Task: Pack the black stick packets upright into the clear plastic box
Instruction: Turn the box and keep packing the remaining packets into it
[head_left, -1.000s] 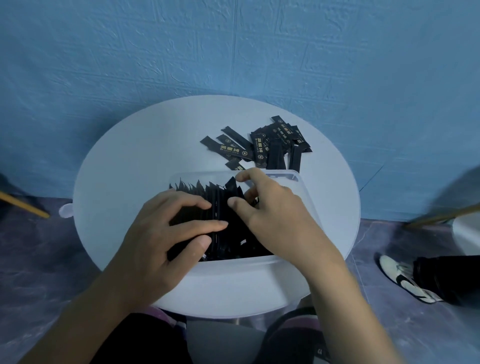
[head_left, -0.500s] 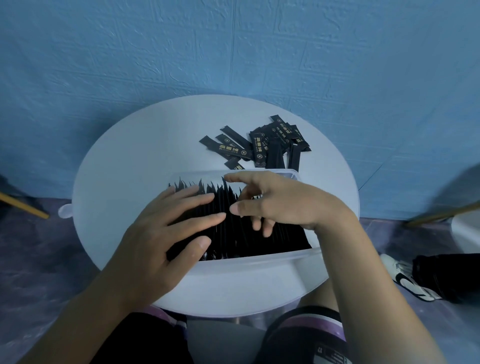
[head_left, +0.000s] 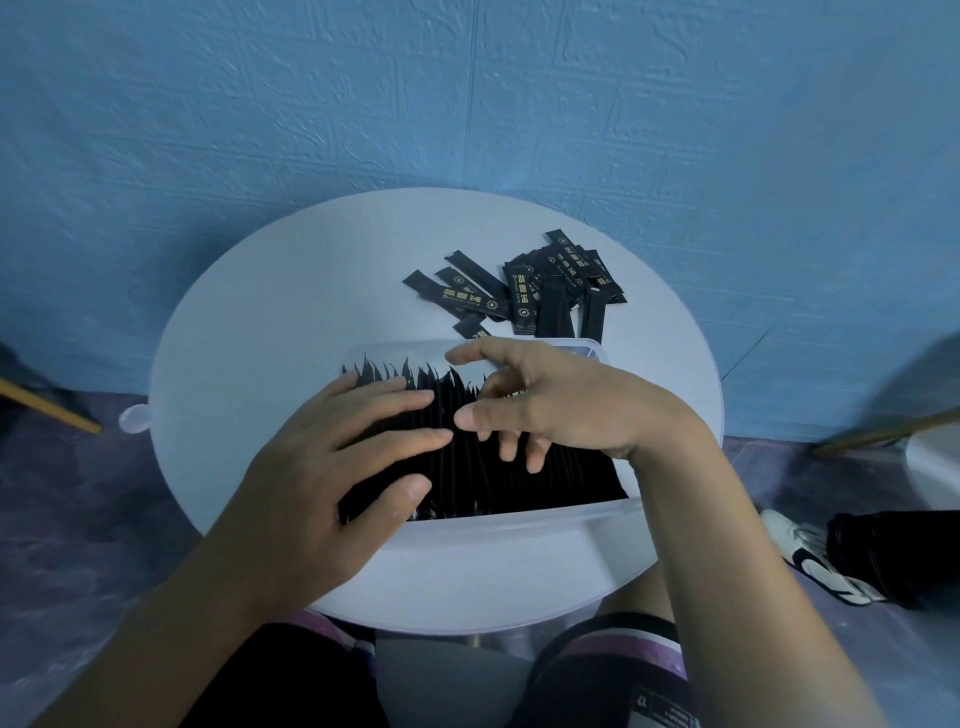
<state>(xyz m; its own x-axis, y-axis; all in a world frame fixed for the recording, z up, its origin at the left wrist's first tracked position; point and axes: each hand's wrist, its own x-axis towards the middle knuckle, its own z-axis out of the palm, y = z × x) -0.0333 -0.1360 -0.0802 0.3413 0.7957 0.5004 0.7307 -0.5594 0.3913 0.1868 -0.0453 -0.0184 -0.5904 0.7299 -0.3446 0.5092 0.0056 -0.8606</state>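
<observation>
Hands first: the left hand (head_left: 332, 467) lies flat and spread on the packed packets (head_left: 467, 457) at the box's left end, fingers splayed, pressing their tops and grasping nothing. The right hand (head_left: 561, 410) hovers over the middle of the row with loose, parted fingers, some tips dipping among the packet tops; it appears to hold nothing, though its palm side is hidden.

Packets stand on edge in a dense row filling most of the box (head_left: 519, 525), their torn-looking tips poking above the far rim. Just beyond the box, a loose pile (head_left: 540, 296) lies flat on the round table (head_left: 249, 322), still to be packed.

Judging by looks, each packet is light, thin and slick, with a floppy foil skin around a firmer filled core. Pinching one at mid-length across its narrow faces should keep it straight; holding it by a sealed end would likely let it droop. Standing ones lean easily, so the flat left hand probably serves to brace them.
</observation>
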